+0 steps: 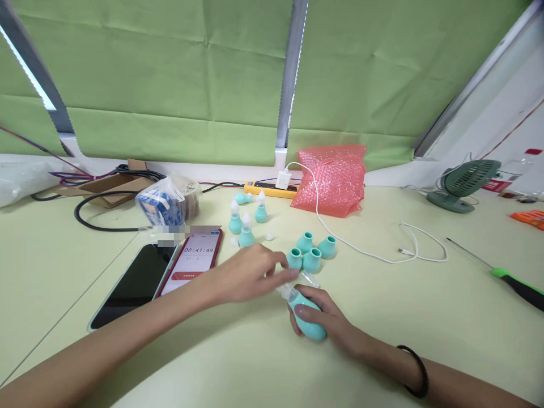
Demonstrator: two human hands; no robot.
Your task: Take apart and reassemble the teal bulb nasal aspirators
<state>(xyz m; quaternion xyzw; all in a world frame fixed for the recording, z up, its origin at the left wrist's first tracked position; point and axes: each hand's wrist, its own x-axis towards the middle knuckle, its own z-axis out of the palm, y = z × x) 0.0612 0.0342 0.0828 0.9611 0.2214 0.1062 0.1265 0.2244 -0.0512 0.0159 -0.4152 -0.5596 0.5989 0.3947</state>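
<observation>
My right hand (325,317) is wrapped round a teal nasal aspirator (312,323), a soft rubber bulb tilted up to the left. A clear plastic nozzle (285,290) sticks out of its neck. Just above that nozzle is my left hand (255,272), palm down, thumb and index finger stretched out with a gap between them. Whether its fingertips touch the nozzle I cannot tell. Beyond my hands stand several open-necked teal bulbs (312,260). A loose clear plastic piece (310,279) lies beside them. Farther left are several bulbs with clear nozzles (246,232).
Two phones lie left, one dark (136,286), one showing a timer (193,255). Behind are a bagged package (168,201), a yellow power strip (272,190) and a red bubble-wrap bag (331,181). A white cable (361,254), screwdriver (514,281) and green fan (467,181) are right.
</observation>
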